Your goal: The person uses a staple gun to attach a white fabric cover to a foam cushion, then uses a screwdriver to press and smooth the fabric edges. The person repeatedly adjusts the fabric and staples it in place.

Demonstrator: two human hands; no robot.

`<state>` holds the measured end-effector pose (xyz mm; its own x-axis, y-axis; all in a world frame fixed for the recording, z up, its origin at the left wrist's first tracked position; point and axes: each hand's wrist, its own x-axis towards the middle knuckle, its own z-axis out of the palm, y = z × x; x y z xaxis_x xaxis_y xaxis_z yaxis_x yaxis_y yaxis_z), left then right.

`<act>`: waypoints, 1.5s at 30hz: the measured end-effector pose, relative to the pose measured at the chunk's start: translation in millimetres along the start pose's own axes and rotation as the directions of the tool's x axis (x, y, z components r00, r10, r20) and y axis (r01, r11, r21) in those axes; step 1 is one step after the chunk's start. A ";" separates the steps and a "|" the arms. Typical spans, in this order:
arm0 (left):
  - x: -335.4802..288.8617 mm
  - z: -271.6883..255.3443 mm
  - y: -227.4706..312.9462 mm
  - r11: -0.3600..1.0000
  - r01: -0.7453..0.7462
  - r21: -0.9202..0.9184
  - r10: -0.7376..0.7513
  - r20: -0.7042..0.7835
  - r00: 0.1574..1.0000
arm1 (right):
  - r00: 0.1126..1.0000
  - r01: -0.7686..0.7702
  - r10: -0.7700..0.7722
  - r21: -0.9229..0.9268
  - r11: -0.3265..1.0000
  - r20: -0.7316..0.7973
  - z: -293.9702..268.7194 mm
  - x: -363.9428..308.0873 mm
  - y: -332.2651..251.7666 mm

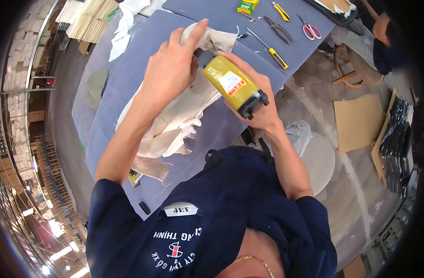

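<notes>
In my right hand (263,99) is a yellow-green power tool (223,74) with black ends and a label on top; my palm hides its handle. The tool's black front end (204,57) points up-left, close to my left hand. My left hand (172,60) is closed on the upper edge of a cream fabric piece (172,132), its index finger pointing up along the beige cloth (223,39). The fabric piece, with loose folds and frayed edges, lies slanted under my forearm. Its contact with the tool's tip is hidden.
On the blue-grey table (128,60) lie a screwdriver (277,58), pliers (279,30), a yellow cutter knife (281,11), red-handled scissors (310,28) and a small box (247,5). White cloth (126,28) hangs at the far left. Another person (376,34) is at the far right.
</notes>
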<state>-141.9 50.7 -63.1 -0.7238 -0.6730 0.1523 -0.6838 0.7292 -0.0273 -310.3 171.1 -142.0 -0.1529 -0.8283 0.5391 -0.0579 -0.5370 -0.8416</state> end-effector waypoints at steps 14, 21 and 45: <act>-1.6 -5.4 17.5 0.999 0.042 0.026 -0.042 -0.022 0.999 | 0.949 -0.314 0.313 0.090 0.945 0.022 -4.6 -9.4 1.2; 3.7 -29.4 -18.8 0.877 0.092 -0.471 0.037 0.258 0.965 | 0.973 -0.224 0.219 0.089 0.970 0.069 0.6 -22.0 7.1; -12.6 -15.1 -7.1 0.992 0.067 -0.109 -0.058 0.079 0.995 | 0.986 -0.156 0.159 -0.069 0.985 0.055 39.2 -18.0 0.1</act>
<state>-126.5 55.9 -49.9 -0.6878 -0.7220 0.0755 -0.7163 0.6919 0.0906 -268.8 179.7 -150.4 -0.1055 -0.9109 0.3990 -0.1012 -0.3893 -0.9155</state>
